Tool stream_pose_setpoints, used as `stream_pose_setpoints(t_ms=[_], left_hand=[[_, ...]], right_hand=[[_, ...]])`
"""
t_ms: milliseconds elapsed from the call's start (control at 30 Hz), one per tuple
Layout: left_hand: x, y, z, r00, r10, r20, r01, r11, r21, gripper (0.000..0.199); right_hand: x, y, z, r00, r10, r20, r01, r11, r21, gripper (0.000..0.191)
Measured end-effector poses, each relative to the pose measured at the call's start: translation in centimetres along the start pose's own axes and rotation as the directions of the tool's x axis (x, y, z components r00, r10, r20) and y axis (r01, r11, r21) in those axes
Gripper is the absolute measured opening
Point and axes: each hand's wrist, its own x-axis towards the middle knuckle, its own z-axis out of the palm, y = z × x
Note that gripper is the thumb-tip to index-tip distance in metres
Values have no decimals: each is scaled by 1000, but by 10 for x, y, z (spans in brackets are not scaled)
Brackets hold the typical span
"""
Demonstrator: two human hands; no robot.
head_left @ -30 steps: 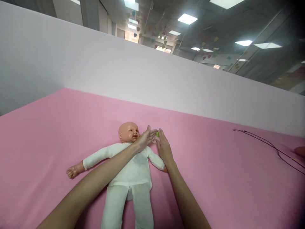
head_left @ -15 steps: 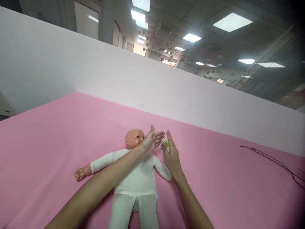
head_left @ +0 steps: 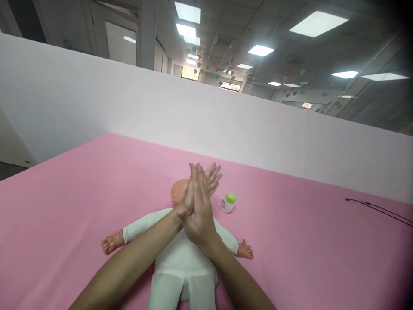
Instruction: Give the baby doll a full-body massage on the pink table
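Note:
A baby doll (head_left: 183,258) in white clothes lies on its back on the pink surface, arms spread. Above its chest and head, my two hands press against each other, palm to palm and crossed. My left hand (head_left: 211,177) is behind, fingers stretched up and to the right. In front of it, my right hand (head_left: 200,211) lies flat with its fingers pointing up. Neither hand holds anything. Part of the doll's face is hidden by them. Beside the doll's head, to the right of my hands, stands a small clear jar (head_left: 227,204) with a green lid.
A pink sheet (head_left: 300,232) covers the table. Behind it and along the left runs a low white partition (head_left: 193,116). A thin dark cable (head_left: 377,207) lies at the far right. Ceiling lights and hanging paper hearts show beyond the partition.
My right hand has moved left from near the jar and now rests against my left palm. The jar and the doll's hand on the right have come into clear view. The camera has shifted slightly.

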Motion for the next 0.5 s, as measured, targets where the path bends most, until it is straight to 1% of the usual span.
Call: stream_pose_setpoints(t_ms=[33,67,133,200,233,267,333,367,433,500], left_hand=[[-2,-3,3,1000,-8,6,8,1000,5,88],[-3,-5,6,1000,-1,22,1,1000,7,88],[-6,-6,10,998,30,55,-31,999,27,91],[-8,-5,12,993,95,64,-99,993,68,94],[-8,-3,12,988,141,59,-146,985,92,94],[-9,-2,13,981,186,54,-192,975,114,93],[-10,1,15,967,250,45,-254,957,139,88],[-12,2,16,965,258,39,-261,954,146,86],[-15,7,18,977,212,32,-215,966,143,87],[-19,16,16,991,118,66,-126,984,128,95]], right_hand=[[1,0,-4,1000,1,-9,-1,1000,-15,84],[2,3,-8,999,29,-31,-30,999,-23,82],[7,9,-17,988,128,-88,-129,991,-15,76],[9,10,-23,975,202,-95,-200,979,27,72],[8,7,-24,976,207,-74,-203,978,53,71],[7,2,-24,981,185,-51,-180,980,79,71],[4,-9,-24,995,103,-12,-101,989,110,73],[3,-12,-24,998,70,2,-69,991,115,76],[3,-13,-25,998,60,8,-60,992,114,81],[7,-1,-28,994,105,-23,-102,989,108,81]])
